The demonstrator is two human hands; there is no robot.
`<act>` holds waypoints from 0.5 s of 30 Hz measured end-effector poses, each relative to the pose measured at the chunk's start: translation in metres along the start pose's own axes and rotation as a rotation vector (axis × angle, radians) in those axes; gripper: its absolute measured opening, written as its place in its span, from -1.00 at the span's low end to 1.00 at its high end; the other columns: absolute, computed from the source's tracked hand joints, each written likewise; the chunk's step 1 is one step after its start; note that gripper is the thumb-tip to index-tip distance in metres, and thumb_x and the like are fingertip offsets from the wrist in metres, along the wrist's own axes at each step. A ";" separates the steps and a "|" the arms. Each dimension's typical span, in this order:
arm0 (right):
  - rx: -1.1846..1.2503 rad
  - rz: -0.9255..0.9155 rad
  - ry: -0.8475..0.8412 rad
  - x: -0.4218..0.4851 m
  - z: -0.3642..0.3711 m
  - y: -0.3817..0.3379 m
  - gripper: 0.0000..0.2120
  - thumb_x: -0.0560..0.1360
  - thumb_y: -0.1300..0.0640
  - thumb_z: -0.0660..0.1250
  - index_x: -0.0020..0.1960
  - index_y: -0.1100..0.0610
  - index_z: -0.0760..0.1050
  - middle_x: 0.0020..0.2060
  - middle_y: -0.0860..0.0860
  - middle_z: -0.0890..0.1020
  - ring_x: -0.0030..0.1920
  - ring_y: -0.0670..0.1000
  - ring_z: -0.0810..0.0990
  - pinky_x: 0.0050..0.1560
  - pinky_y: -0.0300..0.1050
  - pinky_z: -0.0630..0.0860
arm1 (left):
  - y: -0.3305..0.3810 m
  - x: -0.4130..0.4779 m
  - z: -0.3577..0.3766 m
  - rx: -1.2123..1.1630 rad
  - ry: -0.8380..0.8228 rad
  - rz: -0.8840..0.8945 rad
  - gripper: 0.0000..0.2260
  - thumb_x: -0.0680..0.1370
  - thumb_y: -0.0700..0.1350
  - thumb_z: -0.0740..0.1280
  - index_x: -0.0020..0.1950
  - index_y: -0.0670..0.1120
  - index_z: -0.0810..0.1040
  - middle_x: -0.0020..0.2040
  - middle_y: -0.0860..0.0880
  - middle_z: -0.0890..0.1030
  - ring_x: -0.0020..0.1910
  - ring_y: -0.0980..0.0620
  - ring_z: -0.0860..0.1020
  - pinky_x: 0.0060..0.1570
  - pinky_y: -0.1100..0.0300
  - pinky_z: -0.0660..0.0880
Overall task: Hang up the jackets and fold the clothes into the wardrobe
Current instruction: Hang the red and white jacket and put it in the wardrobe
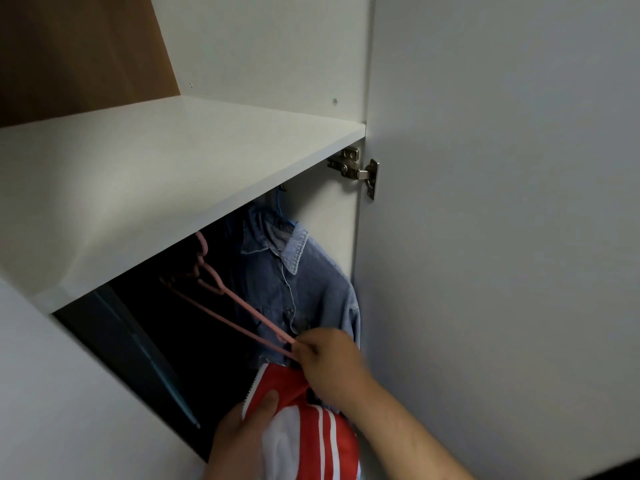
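Two hands work at the hanging bay, below the shelf [173,161].

Grip:
- Right hand [329,362] pinches the near arm tip of a pink hanger [242,308], fingers curled round the thin bar. Its hook end runs far and left, up under the shelf; the rail is hidden. More pink hooks bunch there. Whether a second hanger is in the pinch, I cannot tell.
- Left hand [239,434] grips the jacket [311,434], thumb pressed on top beside the white zip edge. The other fingers are underneath and hidden.

Position: the jacket, red with white stripes, is bunched at the near edge of view. It sits directly under the right hand, its top edge just beside the hanger tip. It is not yet on the hanger.

Handling (judgement):
- Jacket looks soft, light and probably slick, so it should slump and may slide off a thin bar.
- Best hold is at the collar or a shoulder seam, feeding the hanger arm into one shoulder at a time.
- Hanger looks light and likely flexes, so a grip nearer its neck would steady it better than the tip.

Nearby: a denim shirt [311,285] hangs on a blue hanger [280,209], just beyond the right hand. The open door [502,237] is to the right.
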State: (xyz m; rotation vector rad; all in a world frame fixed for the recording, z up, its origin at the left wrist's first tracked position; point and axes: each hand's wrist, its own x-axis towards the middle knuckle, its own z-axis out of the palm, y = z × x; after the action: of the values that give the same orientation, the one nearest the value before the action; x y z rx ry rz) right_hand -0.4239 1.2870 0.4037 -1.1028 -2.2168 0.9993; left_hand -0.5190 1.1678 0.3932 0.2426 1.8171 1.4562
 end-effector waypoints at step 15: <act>0.565 0.437 0.236 -0.174 0.009 0.008 -0.63 0.53 0.30 0.30 -0.04 -0.15 0.70 -0.14 -0.02 0.72 -0.08 -0.08 0.67 0.07 -0.16 0.55 | -0.024 -0.034 -0.037 0.142 -0.234 0.125 -0.83 0.46 -0.21 0.48 -0.32 -0.05 0.64 -0.41 0.12 0.66 -0.20 0.09 0.58 -0.22 0.32 0.48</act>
State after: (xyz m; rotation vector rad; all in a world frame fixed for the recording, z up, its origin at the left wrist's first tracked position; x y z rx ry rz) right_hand -0.3273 1.1444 0.3769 -1.3600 -1.3981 1.4677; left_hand -0.5134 1.1123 0.3889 0.5829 1.7395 1.3219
